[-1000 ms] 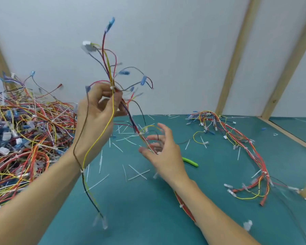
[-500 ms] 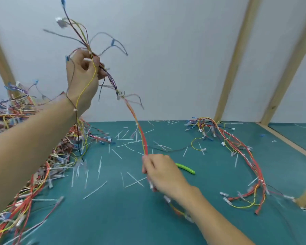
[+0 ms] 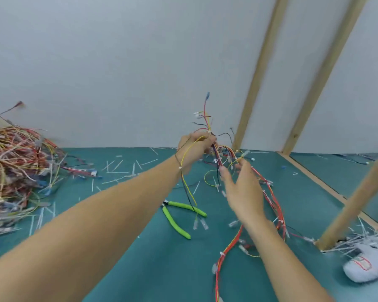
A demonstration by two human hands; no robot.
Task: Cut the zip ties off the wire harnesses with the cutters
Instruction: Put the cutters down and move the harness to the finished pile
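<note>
Near the middle of the frame, the left hand (image 3: pixel 195 149) is up in the air. Its fingers are curled round a wire harness (image 3: pixel 208 129) and grip it tight. Thin wires stick up above the hand, and a yellow wire and a dark wire hang down past the wrist. Just to the right and lower, the right hand (image 3: pixel 242 190) has its fingers spread and loose. It holds nothing. The red part of the harness runs down behind it to the green table (image 3: pixel 140 269). The cutters (image 3: pixel 177 219), with bright green handles, lie on the table below the left hand, and no hand touches them. A big pile of wires (image 3: pixel 13 171) sits at the left. White cut zip ties (image 3: pixel 127 168) lie scattered on the table.
</note>
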